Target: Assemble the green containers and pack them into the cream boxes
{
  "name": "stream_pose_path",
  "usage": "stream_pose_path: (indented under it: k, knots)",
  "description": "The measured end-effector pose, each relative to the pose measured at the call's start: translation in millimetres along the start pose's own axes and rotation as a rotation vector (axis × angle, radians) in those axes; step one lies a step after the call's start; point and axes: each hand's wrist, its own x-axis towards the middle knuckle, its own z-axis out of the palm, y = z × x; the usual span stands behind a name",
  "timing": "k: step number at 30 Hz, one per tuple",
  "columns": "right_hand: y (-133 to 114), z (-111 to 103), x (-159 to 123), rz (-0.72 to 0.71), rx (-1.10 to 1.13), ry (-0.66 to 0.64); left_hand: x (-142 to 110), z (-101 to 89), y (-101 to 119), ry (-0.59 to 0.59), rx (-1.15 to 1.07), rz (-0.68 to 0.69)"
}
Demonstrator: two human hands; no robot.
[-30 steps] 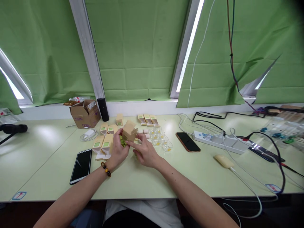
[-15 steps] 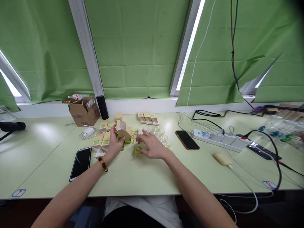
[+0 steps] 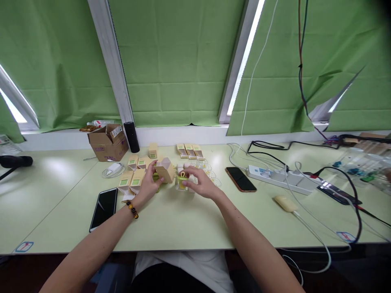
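Observation:
My left hand (image 3: 148, 183) is closed on a small tan cardboard box (image 3: 165, 171) with its flap open. Between the fingertips of my right hand (image 3: 200, 182) is a small clear container with a green lid (image 3: 182, 182) and a loop on top, raised just off the tabletop. The box and the container are close side by side. Green lids (image 3: 156, 177) lie partly hidden behind my left hand. Several open tan boxes (image 3: 137, 179) with green labels stand left of it. Clear plastic cups (image 3: 210, 169) sit behind my right hand, partly covered.
Three tan boxes (image 3: 191, 151) stand at the back. A phone (image 3: 104, 209) lies at left, another phone (image 3: 241, 179) at right. The white power strip (image 3: 282, 179) and trailing cables occupy the right side. A brown carton (image 3: 108, 143) and a black cylinder (image 3: 131, 137) stand back left.
My right hand has picked the green-lidded container up off the table and brought it nearer the box. My left hand has tilted the box and moved it slightly right and down.

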Motion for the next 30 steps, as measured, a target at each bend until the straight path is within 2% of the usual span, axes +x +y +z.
stream_pose_path:
  k: [4, 6, 9, 12, 15, 18, 20, 24, 26, 30]
  knots:
    - [4.1, -1.1, -1.5, -0.033, 0.282, 0.202, -5.2, 1.1, 14.2, -0.244, -0.043, -0.112]
    - [3.7, 1.4, -2.0, -0.003, 0.384, 0.271, -8.2, 0.2, 19.8, -0.358, -0.017, -0.084]
    - [0.9, 5.2, -1.9, 0.04, 0.473, 0.317, -13.4, -0.2, 20.8, -0.421, 0.102, 0.046]
    - [-0.2, 9.0, -1.6, 0.03, 0.516, 0.323, -18.3, 2.9, 15.7, -0.424, 0.238, 0.135]
    - [1.4, 12.6, -1.4, 0.032, 0.536, 0.332, -20.3, 7.4, 14.1, -0.36, 0.303, 0.175]
    - [3.3, 14.7, -0.8, 0.044, 0.526, 0.369, -19.8, 9.3, 22.4, -0.261, 0.33, 0.266]
    - [4.0, 15.6, -0.4, 0.035, 0.524, 0.398, -20.5, 9.0, 32.3, -0.207, 0.376, 0.382]
    - [4.4, 17.9, -0.3, 0.01, 0.509, 0.459, -26.5, 11.4, 50.8, -0.273, 0.573, 0.602]
    - [4.1, 19.1, -0.7, -0.008, 0.484, 0.487, -29.9, 15.5, 54.3, -0.297, 0.666, 0.622]
    - [1.5, 21.4, -1.2, -0.041, 0.459, 0.496, -32.4, 23.8, 48.2, -0.26, 0.724, 0.534]
